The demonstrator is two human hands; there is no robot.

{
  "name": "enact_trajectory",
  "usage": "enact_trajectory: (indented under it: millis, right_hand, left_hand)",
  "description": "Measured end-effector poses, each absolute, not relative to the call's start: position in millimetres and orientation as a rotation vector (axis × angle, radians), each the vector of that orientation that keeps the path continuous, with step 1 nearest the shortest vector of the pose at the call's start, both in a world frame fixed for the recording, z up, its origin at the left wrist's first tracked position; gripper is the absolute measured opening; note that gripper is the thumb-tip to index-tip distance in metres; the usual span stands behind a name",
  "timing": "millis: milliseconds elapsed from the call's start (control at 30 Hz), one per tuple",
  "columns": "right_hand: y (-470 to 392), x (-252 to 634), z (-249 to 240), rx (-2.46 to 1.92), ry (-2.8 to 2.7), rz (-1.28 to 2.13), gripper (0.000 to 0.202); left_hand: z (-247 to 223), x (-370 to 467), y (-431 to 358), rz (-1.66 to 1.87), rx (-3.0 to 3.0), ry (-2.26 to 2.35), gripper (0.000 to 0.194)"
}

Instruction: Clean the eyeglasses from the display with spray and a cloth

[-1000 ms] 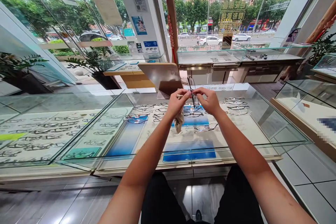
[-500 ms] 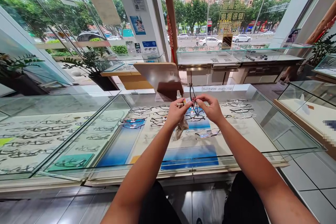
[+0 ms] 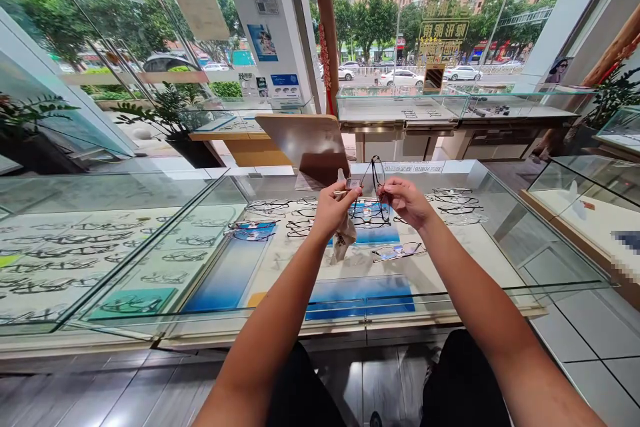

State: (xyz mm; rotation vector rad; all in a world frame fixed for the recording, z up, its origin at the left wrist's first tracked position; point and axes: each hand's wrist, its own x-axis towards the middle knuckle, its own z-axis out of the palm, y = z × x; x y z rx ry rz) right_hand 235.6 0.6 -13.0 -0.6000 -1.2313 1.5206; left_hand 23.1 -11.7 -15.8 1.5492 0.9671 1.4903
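Observation:
A pair of dark-rimmed eyeglasses (image 3: 374, 180) is held up, turned on edge, above the glass display counter. My right hand (image 3: 409, 205) pinches it at its right side. My left hand (image 3: 334, 212) is closed, with a pale cloth (image 3: 345, 240) hanging below its fingers. A small squarish piece (image 3: 353, 183) shows at the left fingertips, close to the eyeglasses; I cannot tell what it is. Behind that hand rises a whitish pointed tip (image 3: 341, 175), perhaps of a bottle, mostly hidden. Whether the left fingers also touch the eyeglasses is unclear.
Under my hands, the glass counter (image 3: 480, 273) contains several rows of eyeglasses (image 3: 455, 200) and blue cards (image 3: 360, 297). A brown board (image 3: 305, 137) leans beyond it. More display cases (image 3: 400, 103) stand by the window, and another case (image 3: 565, 193) is at right.
The eyeglasses have turned so that their rims face me more. My right hand has moved slightly right and away from my left. The cloth still hangs from my left hand.

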Motion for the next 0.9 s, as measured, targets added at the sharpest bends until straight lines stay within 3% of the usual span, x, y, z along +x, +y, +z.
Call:
enact_trajectory:
  millis: [133,667,767,900]
  right_hand:
    - [2.8,243.2,-12.2,-0.556,-1.234,1.641,0.024]
    - [1.9,256.0,-2.3,-0.504,-1.359,1.656,0.024]
    - [1.0,257.9,-1.2,-0.487,-1.270,1.663,0.025]
    - [-1.1,263.4,2.2,-0.482,-1.174,1.668,0.031]
  left_hand:
    - [-14.4,11.5,-4.8,1.472,1.411,0.937,0.035]
    - [8.8,-7.3,-9.3,1.378,1.064,0.746,0.046]
    - [8.7,-7.2,-4.5,1.421,0.953,0.726,0.057]
    - [4.3,-8.2,3.3,1.566,0.835,0.802,0.051]
